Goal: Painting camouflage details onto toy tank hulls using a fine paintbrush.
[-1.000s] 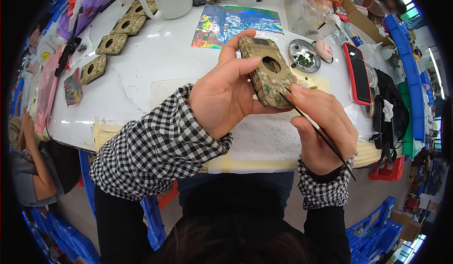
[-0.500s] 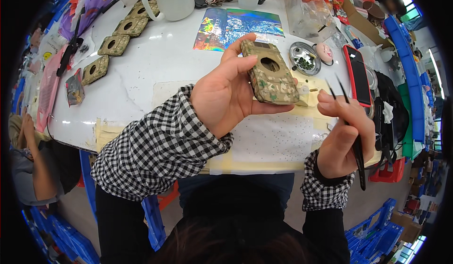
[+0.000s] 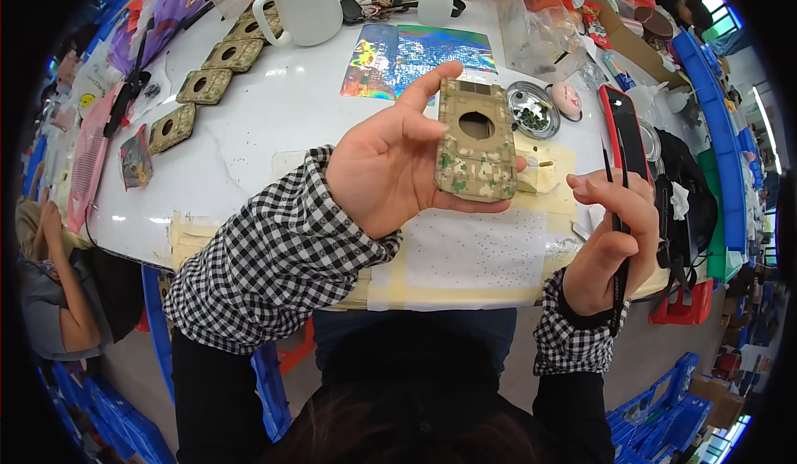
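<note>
My left hand (image 3: 390, 161) holds a camouflage-patterned plastic model hull (image 3: 477, 161) with a round hole in its top, fingers round its edges, raised over the table. In my right hand (image 3: 610, 240) a pair of black tweezers (image 3: 615, 190) is gripped, points upward and apart from the hull. Below the hull lies a white sheet (image 3: 473, 248) strewn with tiny dark specks. Just beyond, a round clear dish (image 3: 534, 109) contains small dark green parts. A small pale block (image 3: 535, 178) with a thin rod sits on yellowish tape, partly behind the left fingertips.
Several similar camouflage hulls (image 3: 204, 86) form a row at the left. A white mug (image 3: 303, 7), a squeeze bottle (image 3: 436, 1) and a shiny holographic sheet (image 3: 440, 49) stand or lie at the back. A red-cased phone (image 3: 624, 128) lies to the right. Another person (image 3: 62, 290) sits at far left.
My left hand has turned the hull more upright and facing me, shifting it slightly nearer. The tweezers in my right hand have swung to point more steeply upward.
</note>
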Available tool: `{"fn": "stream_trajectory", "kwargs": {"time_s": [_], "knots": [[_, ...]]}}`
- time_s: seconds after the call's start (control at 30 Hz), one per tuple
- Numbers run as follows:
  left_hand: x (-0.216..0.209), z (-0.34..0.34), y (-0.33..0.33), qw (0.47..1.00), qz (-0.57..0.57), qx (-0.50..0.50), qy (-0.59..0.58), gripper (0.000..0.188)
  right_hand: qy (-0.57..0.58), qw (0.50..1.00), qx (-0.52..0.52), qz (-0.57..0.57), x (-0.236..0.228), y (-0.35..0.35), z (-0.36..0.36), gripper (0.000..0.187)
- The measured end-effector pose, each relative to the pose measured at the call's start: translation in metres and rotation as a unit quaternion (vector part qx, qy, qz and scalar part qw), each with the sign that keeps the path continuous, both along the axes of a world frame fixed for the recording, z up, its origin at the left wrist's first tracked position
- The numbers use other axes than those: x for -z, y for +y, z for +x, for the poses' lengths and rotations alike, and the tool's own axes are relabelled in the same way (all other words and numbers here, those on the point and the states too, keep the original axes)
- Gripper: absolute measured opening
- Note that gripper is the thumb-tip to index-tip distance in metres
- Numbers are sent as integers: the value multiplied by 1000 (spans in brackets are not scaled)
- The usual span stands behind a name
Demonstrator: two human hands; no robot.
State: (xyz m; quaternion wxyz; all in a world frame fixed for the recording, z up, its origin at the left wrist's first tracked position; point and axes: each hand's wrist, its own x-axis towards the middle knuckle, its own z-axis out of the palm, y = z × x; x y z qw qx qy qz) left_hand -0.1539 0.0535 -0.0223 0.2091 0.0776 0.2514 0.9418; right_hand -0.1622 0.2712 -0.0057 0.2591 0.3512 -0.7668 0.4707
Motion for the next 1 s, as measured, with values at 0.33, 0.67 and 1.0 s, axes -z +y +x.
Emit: {"fn": "stream_trajectory", "kwargs": {"time_s": [0.33,0.67,1.0], "knots": [[2,-1,3,996,-80,-21,35,82,-27,992,-118,40,6,-1,2,63],[3,0,3,994,-102,-16,32,84,-67,985,-158,29,13,-6,5,58],[7,-1,2,995,-85,-14,45,83,-69,983,-166,26,13,-8,5,58]]}}
